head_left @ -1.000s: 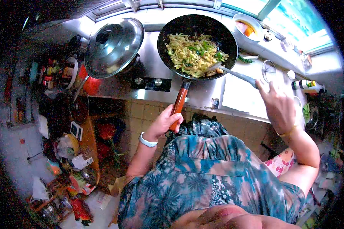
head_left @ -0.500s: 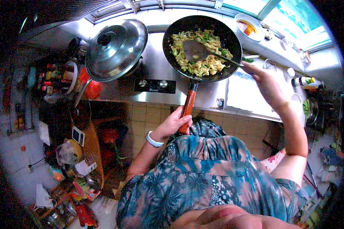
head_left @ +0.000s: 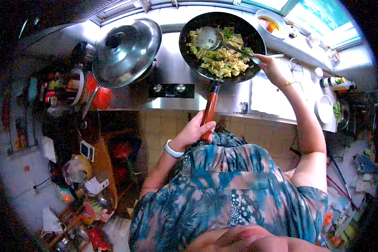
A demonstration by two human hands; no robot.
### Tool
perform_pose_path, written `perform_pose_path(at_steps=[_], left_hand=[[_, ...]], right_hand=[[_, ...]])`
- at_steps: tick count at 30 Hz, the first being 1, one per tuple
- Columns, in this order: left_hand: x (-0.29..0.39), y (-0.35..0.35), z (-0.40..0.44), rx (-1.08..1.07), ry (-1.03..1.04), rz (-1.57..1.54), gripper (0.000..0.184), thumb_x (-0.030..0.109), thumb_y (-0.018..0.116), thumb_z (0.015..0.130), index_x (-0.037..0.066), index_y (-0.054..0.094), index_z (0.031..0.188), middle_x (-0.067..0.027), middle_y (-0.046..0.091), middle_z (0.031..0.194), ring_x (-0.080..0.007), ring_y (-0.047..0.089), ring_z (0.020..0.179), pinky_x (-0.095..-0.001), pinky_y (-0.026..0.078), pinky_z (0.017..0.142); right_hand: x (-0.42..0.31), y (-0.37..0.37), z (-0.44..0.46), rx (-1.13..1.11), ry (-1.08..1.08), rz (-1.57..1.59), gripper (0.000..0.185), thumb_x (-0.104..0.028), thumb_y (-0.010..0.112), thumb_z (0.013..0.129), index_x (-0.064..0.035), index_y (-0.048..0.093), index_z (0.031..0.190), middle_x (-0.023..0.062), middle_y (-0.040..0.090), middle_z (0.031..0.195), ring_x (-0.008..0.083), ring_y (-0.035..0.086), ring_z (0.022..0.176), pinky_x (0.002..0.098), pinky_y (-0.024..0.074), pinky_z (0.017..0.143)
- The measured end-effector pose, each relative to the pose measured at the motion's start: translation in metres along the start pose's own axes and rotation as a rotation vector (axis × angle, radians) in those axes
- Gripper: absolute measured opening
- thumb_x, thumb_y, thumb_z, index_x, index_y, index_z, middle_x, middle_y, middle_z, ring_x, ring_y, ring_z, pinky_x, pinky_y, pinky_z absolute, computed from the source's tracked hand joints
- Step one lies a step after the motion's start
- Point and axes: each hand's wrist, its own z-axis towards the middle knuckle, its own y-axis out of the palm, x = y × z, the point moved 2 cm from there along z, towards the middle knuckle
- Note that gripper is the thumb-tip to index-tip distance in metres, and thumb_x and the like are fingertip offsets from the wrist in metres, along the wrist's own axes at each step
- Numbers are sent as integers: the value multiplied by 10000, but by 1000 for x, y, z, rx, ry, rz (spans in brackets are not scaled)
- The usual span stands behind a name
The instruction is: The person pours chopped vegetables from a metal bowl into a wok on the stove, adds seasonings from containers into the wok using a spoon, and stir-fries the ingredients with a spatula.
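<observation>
A black wok (head_left: pixel 254 34) with a wooden handle (head_left: pixel 212 104) sits over the right side of the stove. Chopped pale yellow and green pieces of food (head_left: pixel 229 61), like cauliflower, cover much of its bottom. My left hand (head_left: pixel 196 131) is wrapped around the lower end of the handle, close to my body. Over the wok's right rim, my right hand (head_left: pixel 273 69) grips the handle of a metal spatula (head_left: pixel 208 38). The spatula's broad, shiny blade rests among the food at the wok's far left part.
A lidded pan (head_left: pixel 128 54) stands on the left burner, its handle pointing toward me. Two knobs (head_left: pixel 180 88) are on the stove front. A bowl with orange-yellow contents (head_left: pixel 273 26) sits on the back right ledge. White plates (head_left: pixel 323 109) and bottles (head_left: pixel 332 82) are at the right counter.
My right hand has shifted left and turned, bringing the spatula blade to the wok's far left part, where its face now catches light. My left hand keeps its hold on the handle.
</observation>
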Motion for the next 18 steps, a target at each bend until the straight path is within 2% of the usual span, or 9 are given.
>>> perform_pose_path(at_steps=[2,4,6,7,10,12,15,18], left_hand=[[2,0,1,1,1,56,445,260,587,933,32,361,1242,-41,534,801,-123,582,568,-258,515,529],[-1,-2,2,0,0,48,450,256,595,929,25,359,1235,-42,534,801,-122,583,567,-258,517,529],[2,1,3,-18,21,41,441,261,593,929,22,361,1219,-40,534,801,-122,585,566,-262,520,531],[1,1,3,-25,12,39,441,261,593,929,22,361,1219,-40,534,801,-122,585,566,-262,520,531],[0,0,3,-1,-9,60,452,256,595,928,17,354,1227,-40,534,801,-124,586,564,-265,519,527],[2,0,3,-1,0,73,436,253,596,928,19,360,1211,-42,537,802,-126,588,564,-264,518,527],[2,2,3,-3,14,45,417,249,596,928,23,366,1193,-46,541,804,-127,589,562,-266,520,528],[-2,-3,4,3,-20,66,404,250,594,929,27,370,1182,-48,542,806,-128,590,560,-267,522,532]], right_hand=[[23,1,10,-69,-63,56,351,-109,565,887,-173,599,1230,168,675,984,300,656,892,392,494,792],[24,-25,-9,60,-141,-21,361,-96,569,880,-137,594,1238,155,670,919,196,630,797,330,489,764],[36,-33,-12,41,-5,46,335,-163,568,877,-158,615,1208,176,650,1087,325,633,1002,393,483,871],[48,-27,-11,63,-7,34,337,-166,567,878,-151,609,1212,168,648,1103,322,626,1022,386,481,878],[58,-22,-14,-11,-13,-12,348,-167,569,878,-153,598,1225,163,653,1100,317,625,1029,376,479,879],[61,-30,-18,17,-80,-6,343,-184,555,890,-173,594,1230,184,657,1051,327,643,968,384,494,833],[28,-41,-29,71,130,-150,332,-212,508,910,-223,590,1231,218,647,952,360,649,832,433,508,738],[31,-41,-22,66,-4,-317,354,-222,562,897,-285,573,1245,189,658,956,322,654,853,418,497,726]])
